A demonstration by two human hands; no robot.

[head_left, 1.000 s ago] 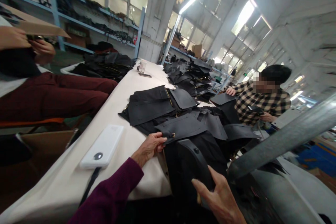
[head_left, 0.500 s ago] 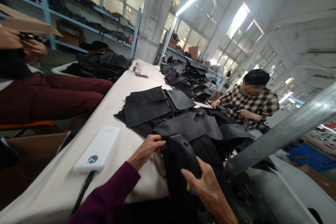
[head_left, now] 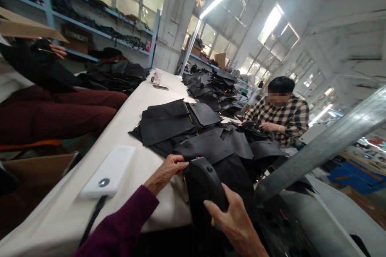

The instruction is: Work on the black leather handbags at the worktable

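My left hand (head_left: 169, 172) pinches the edge of a black piece (head_left: 196, 202) over the table's near edge. Wrapped round a black curved handheld tool (head_left: 208, 176) is my right hand (head_left: 233, 217); the tool's far end lies against the black piece, close to my left fingertips. Just beyond both hands, a loose pile of flat black pieces (head_left: 208, 144) covers part of the cream tabletop (head_left: 150, 172). Some pieces in it show gold-coloured edges.
A white power bank (head_left: 108, 172) with a black cable lies at the left. A metal post (head_left: 319, 144) slants across the right. A person in checked clothing (head_left: 280, 116) works beyond the pile; another in dark red trousers (head_left: 60, 108) sits at the left. Another black heap (head_left: 211, 88) stands behind.
My hands and the tool have barely moved. At the left, the seated person's black piece has been raised and spread out. The person in the checked clothing appears slightly further left.
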